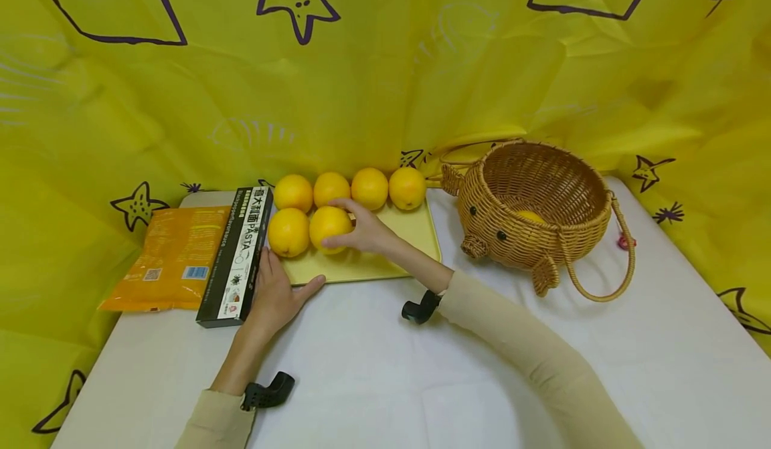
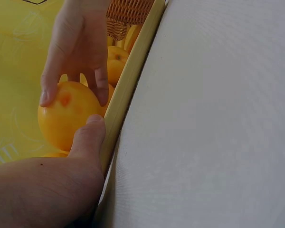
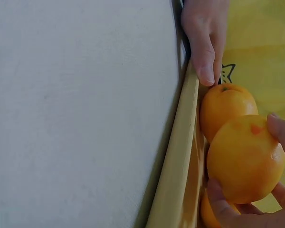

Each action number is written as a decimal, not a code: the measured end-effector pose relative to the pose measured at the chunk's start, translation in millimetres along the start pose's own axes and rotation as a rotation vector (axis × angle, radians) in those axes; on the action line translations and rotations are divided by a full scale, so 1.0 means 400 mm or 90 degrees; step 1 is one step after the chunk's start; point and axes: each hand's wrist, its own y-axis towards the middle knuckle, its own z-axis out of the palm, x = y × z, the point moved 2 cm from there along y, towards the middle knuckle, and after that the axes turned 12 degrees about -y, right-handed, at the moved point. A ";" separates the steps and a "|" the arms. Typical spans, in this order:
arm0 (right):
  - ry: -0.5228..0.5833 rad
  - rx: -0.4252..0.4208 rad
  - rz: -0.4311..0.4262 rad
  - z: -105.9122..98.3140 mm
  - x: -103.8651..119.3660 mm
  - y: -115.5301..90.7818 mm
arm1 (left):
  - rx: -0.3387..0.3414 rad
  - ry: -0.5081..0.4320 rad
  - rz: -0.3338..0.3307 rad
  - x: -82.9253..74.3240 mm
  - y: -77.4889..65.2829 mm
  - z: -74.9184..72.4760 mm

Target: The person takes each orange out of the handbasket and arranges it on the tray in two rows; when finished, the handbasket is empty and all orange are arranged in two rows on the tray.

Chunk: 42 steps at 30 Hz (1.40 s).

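My right hand (image 1: 366,230) grips an orange (image 1: 327,230), with the thumb on its near side and the fingers on its far side. Beside it on the yellow tray (image 1: 367,270) sits another orange (image 1: 289,233), and a row of several oranges (image 1: 369,189) lines the back. The right wrist view shows the gripped orange (image 3: 247,159) overlapping the one behind it. At the tray's front left corner rests my left hand (image 1: 276,296), fingers straight along the side and thumb stretched out by the front rim. A black pasta box (image 1: 239,255) lies against that hand's outer side.
A pig-shaped wicker basket (image 1: 512,228) stands right of the tray, with a yellow-orange thing (image 1: 530,216) partly visible inside. Its handle (image 1: 629,268) hangs out over the right side. An orange packet (image 1: 175,255) lies left of the box. Yellow cloth (image 1: 373,87) rises behind the table.
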 end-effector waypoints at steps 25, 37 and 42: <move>0.047 -0.013 0.054 0.026 -0.020 0.007 | 0.012 0.016 -0.014 0.001 -0.006 -0.013; 0.018 -0.034 0.046 0.032 -0.026 0.004 | 0.006 0.015 -0.011 -0.001 -0.002 -0.003; -0.024 -0.030 0.029 0.030 -0.020 0.000 | 0.002 0.016 -0.007 -0.003 -0.003 -0.002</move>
